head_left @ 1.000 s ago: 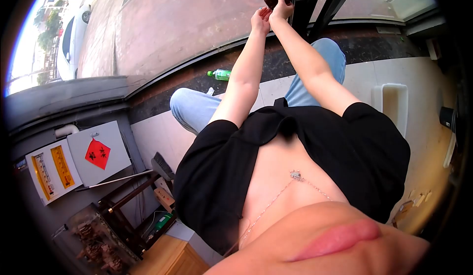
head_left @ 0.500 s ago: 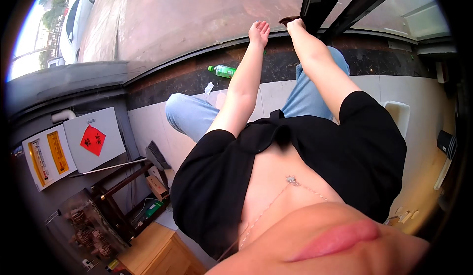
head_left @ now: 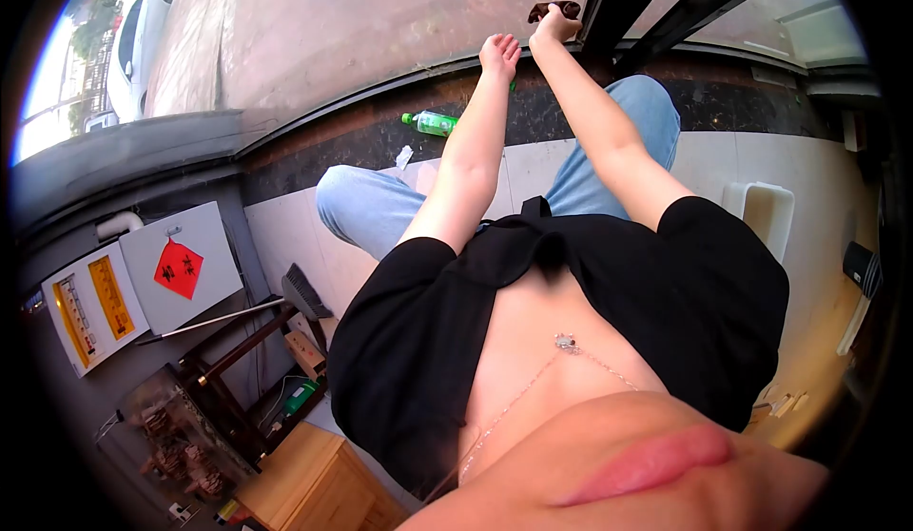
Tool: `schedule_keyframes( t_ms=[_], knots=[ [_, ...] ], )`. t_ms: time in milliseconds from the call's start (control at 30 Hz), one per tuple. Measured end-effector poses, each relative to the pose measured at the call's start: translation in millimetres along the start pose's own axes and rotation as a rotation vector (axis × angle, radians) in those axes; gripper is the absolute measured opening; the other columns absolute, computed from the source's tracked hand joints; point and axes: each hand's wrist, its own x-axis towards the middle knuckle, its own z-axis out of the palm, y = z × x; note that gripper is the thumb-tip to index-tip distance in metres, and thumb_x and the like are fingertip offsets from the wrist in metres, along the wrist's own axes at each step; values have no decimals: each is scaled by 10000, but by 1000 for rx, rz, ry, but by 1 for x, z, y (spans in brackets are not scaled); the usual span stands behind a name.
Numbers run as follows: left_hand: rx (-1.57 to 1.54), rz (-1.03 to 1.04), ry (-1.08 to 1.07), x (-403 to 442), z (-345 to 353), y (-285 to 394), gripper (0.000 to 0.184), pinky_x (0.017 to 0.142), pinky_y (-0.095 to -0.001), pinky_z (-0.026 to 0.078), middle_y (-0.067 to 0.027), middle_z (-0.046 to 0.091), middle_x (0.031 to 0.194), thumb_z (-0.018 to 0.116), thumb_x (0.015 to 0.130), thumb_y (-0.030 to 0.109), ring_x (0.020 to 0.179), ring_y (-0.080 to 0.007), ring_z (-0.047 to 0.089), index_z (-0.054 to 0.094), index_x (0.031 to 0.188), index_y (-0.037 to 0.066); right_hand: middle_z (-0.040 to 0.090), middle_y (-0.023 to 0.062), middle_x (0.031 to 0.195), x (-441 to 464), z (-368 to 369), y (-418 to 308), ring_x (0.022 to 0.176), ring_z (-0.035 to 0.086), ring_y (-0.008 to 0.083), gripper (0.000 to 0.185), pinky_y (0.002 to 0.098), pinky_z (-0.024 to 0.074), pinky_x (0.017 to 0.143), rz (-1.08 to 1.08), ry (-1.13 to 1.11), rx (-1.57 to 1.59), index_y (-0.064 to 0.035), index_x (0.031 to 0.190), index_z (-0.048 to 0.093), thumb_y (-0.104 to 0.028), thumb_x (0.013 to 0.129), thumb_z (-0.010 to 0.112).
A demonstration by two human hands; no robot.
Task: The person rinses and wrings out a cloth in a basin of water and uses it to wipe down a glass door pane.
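Observation:
My right hand (head_left: 555, 29) grips a crumpled dark brown cloth (head_left: 552, 10) close against the large glass pane (head_left: 409, 18), beside the black door frame (head_left: 618, 3). Whether the cloth touches the glass is hard to tell. To its left, my left hand (head_left: 499, 54) is raised near the pane's lower edge, with its fingers loosely curled and apart and nothing in it. Below that forearm, a clear bottle with a green cap and label (head_left: 436, 123) lies on the dark ledge. A crumpled white piece (head_left: 405, 157) is near the bottle.
A white plastic bin (head_left: 775, 222) stands on the floor at right. At left are a grey wall box with a red paper (head_left: 179, 268), a broom (head_left: 302, 289), a dark wooden rack (head_left: 214, 365) and a wooden cabinet (head_left: 304, 474). A parked car shows outside.
My right hand has moved up and left with the cloth, away from the black frame; more of the cloth shows. My left hand has barely moved.

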Motion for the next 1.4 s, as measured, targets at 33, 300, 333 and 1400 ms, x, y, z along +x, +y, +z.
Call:
schedule_keyframes(
  t_ms=[33,300,333,1400],
  knots=[
    [-27,33,-5,2,7,1,321,877,-430,362,-163,426,1149,425,783,169,1080,-306,398,377,1062,18,425,204,965,-11,2,1,870,482,327,361,395,407,772,-110,-105,-4,60,936,376,-72,647,549],
    [-213,139,46,-6,22,21,782,916,-460,311,-143,96,1357,471,780,491,1206,-313,233,69,1312,83,428,162,912,-59,2,-10,845,451,299,291,379,359,771,-638,-225,-217,8,898,378,-82,680,550],
    [-189,151,38,-5,16,24,788,929,-461,294,-142,91,1361,475,780,483,1213,-317,224,45,1314,94,443,190,968,-53,1,-5,908,452,339,322,400,377,793,-418,-165,-258,20,950,396,-60,669,531],
    [-67,31,-120,1,22,32,1121,969,-528,143,-241,15,1346,580,612,590,1245,-353,130,-109,1288,20,538,145,948,56,-14,32,741,571,242,289,302,527,518,163,54,-145,20,977,494,-5,693,548]
  ],
)
